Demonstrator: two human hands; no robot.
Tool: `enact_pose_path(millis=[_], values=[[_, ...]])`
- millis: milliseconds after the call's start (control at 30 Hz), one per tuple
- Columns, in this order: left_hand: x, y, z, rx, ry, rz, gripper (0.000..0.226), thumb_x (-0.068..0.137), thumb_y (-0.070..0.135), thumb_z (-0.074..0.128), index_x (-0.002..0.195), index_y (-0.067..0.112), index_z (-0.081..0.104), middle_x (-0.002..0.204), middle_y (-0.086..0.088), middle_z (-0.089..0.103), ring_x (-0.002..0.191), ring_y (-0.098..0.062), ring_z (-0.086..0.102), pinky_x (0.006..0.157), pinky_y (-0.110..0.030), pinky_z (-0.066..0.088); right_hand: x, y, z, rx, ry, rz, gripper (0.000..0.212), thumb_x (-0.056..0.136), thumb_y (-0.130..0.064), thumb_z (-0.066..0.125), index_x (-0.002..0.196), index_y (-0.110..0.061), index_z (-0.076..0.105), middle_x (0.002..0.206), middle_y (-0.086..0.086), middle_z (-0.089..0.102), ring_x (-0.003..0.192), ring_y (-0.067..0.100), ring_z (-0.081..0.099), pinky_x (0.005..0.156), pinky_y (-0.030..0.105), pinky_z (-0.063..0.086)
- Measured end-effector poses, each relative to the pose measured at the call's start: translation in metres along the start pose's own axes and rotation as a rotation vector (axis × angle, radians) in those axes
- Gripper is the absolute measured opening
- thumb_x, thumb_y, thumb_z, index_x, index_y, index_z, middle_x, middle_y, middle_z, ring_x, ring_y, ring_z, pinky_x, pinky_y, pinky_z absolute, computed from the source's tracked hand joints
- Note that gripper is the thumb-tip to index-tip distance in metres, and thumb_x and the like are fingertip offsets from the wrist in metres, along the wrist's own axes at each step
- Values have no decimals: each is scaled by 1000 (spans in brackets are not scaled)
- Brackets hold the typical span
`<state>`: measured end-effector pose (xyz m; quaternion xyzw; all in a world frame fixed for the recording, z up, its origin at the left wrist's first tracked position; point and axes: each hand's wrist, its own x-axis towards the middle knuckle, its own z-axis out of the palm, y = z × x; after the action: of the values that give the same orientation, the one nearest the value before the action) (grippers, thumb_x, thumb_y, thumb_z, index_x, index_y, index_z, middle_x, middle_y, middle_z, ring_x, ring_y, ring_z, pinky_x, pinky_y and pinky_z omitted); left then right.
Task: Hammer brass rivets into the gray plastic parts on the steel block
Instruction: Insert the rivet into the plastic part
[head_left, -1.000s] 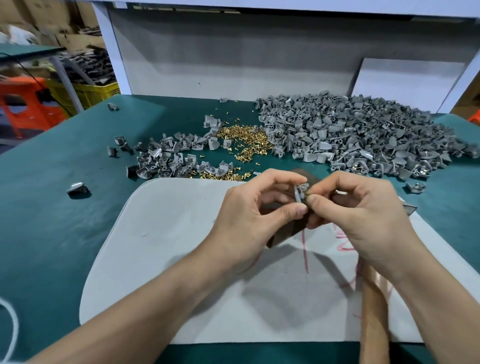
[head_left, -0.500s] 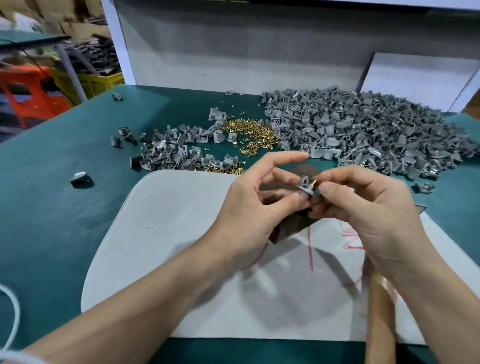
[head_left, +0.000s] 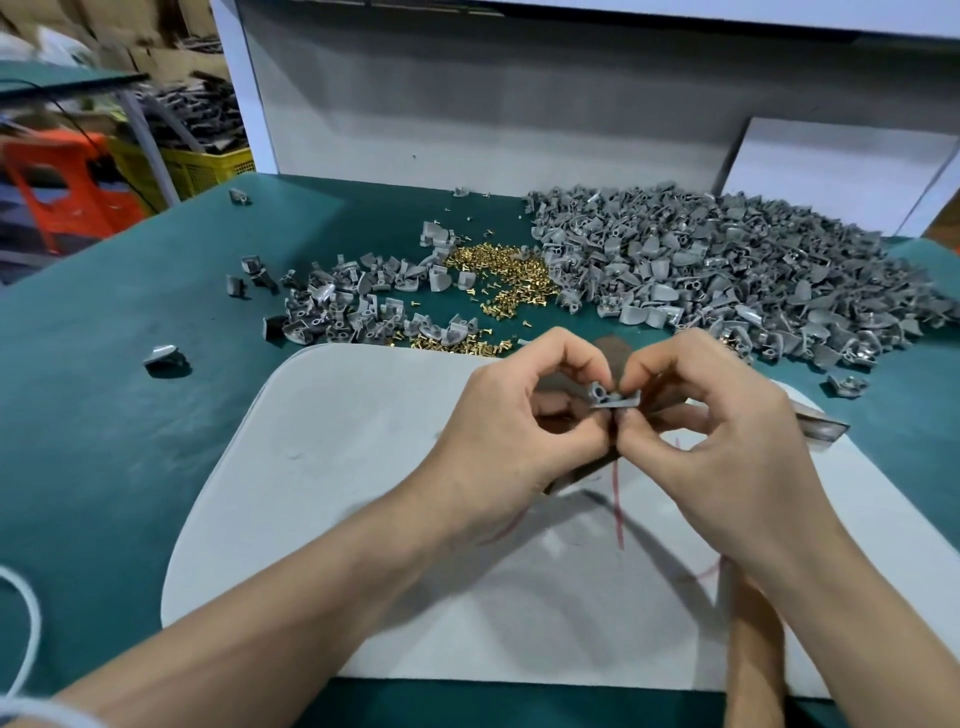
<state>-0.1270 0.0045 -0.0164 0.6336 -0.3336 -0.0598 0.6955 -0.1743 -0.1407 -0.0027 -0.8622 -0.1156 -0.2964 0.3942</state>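
One gray plastic part (head_left: 613, 399) is pinched from both sides, the left hand (head_left: 524, 415) and the right hand (head_left: 722, 431) each closing thumb and forefinger on it, just above the single dark steel block (head_left: 576, 475) on the white pad (head_left: 363, 467). Seen from the part, the brass rivets (head_left: 498, 275) lie at 11 o'clock, too many to count, between two piles of gray parts: a smaller heap (head_left: 353, 306) at 10 o'clock and a far larger heap (head_left: 727, 270) at 1 o'clock. One wooden hammer handle (head_left: 750, 649) lies at 5 o'clock, under the right wrist.

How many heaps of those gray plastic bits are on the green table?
2: a large heap at the far right, and a small heap left of the brass rivets. Loose strays lie around them; the left hand and right hand pinch one more piece.
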Motion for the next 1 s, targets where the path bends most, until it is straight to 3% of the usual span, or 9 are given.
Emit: enact_pose_path(millis=[133, 333, 567, 767, 867, 1000], values=[[0, 0, -1, 33, -15, -11, 17, 73, 2, 63, 83, 13, 55, 79, -15, 60, 71, -18, 58, 67, -32, 46, 0, -2, 1, -61, -13, -38, 15, 67, -9, 61, 78, -18, 57, 78, -9, 53, 69, 15, 56, 61, 39, 49], [3, -2, -7, 129, -30, -28, 19, 69, 7, 65, 79, 20, 56, 71, 3, 61, 63, -13, 58, 59, -24, 46, -1, -2, 3, -37, -25, -47, 17, 67, -7, 60, 79, -18, 57, 79, -12, 52, 67, 16, 57, 60, 39, 51], [2, -5, -7, 104, -17, -45, 19, 68, 3, 64, 77, 17, 55, 65, 1, 61, 56, -17, 56, 52, -28, 46, 0, -1, 3, -31, -53, -48, 14, 66, -6, 61, 77, -14, 59, 77, -7, 54, 66, 14, 55, 59, 39, 51], [1, -5, -4, 107, 4, -22, 17, 69, 4, 64, 79, 13, 54, 69, -6, 60, 63, -18, 56, 60, -33, 46, -1, 1, 5, 6, -36, -7, 18, 66, -7, 59, 77, -20, 56, 77, -9, 53, 66, 15, 54, 61, 41, 52], [2, -5, -3, 126, 33, 9, 17, 71, 4, 64, 80, 14, 53, 73, -15, 62, 66, -20, 57, 61, -44, 48, -1, 2, 8, 121, -9, 100, 23, 66, -10, 59, 81, -26, 51, 74, -6, 55, 67, 17, 56, 66, 46, 52], [1, -6, -3, 165, 55, 81, 22, 73, 0, 62, 82, 16, 52, 78, -8, 64, 70, -29, 64, 71, -54, 55, -1, 2, 7, 153, -2, 89, 27, 67, -9, 61, 83, -27, 49, 76, -7, 56, 72, 20, 58, 67, 49, 52]])
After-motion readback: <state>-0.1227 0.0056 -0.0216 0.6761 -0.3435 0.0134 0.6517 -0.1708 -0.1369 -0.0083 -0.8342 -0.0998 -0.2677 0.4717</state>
